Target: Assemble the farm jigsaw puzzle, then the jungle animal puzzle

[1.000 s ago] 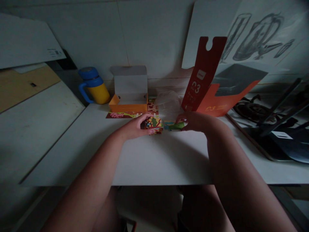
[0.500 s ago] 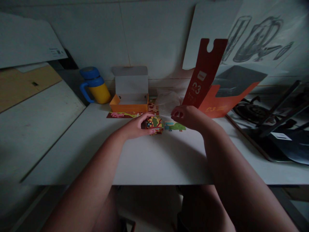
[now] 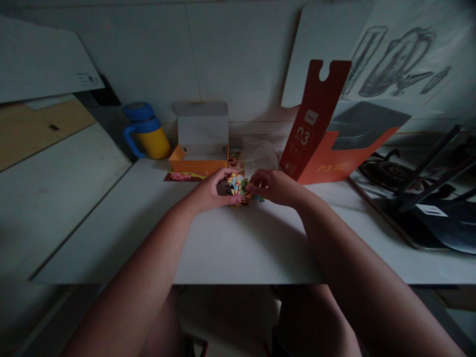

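My left hand (image 3: 212, 192) is closed around a small stack of colourful jigsaw puzzle pieces (image 3: 235, 183) just above the table. Fingers sit on the far side of the stack and the thumb on the near side. From the right, my right hand (image 3: 274, 186) pinches a puzzle piece at the stack's right edge; its fingers partly cover it. A green and blue puzzle piece (image 3: 262, 199) on the table shows only in part beneath my right hand. Behind my left hand lies a dark red printed strip (image 3: 180, 177) with pink and green pictures.
An open orange box (image 3: 199, 165) stands behind the hands, with a blue and yellow jug (image 3: 150, 136) to its left. Clear plastic wrap (image 3: 260, 156) lies near a large orange-red box (image 3: 329, 163). Dark framed items (image 3: 420, 208) occupy the right side.
My right hand has moved left and down to the stack, now covering most of the green piece on the table. The stack's top shows a different pattern and tilt. My left hand keeps its hold.
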Motion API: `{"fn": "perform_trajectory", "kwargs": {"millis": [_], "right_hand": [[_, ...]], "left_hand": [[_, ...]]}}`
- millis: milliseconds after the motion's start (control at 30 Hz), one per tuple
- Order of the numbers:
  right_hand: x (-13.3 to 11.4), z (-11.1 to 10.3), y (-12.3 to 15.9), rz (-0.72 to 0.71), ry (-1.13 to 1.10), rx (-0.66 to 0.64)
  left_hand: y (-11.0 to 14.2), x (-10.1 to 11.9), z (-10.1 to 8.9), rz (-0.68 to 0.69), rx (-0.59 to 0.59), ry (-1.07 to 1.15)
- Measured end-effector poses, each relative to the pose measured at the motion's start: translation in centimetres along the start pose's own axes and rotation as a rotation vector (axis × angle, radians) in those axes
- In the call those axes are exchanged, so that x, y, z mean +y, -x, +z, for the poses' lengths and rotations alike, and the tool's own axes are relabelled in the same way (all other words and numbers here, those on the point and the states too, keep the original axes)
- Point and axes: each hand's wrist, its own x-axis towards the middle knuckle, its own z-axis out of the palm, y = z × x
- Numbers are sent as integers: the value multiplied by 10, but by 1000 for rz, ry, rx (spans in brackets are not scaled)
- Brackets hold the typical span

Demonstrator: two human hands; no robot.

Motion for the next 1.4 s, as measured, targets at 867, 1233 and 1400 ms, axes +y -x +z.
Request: {"fn": "perform_trajectory", "kwargs": {"millis": [867, 1233, 1400], "right_hand": [[45, -51, 18, 213, 61, -525], [44, -43, 14, 164, 295, -434], [46, -49, 16, 191, 357, -368]], "left_hand": [[1, -7, 0, -70, -12, -69], [1, -8, 1, -85, -22, -58], [2, -6, 0, -85, -26, -35]]}}
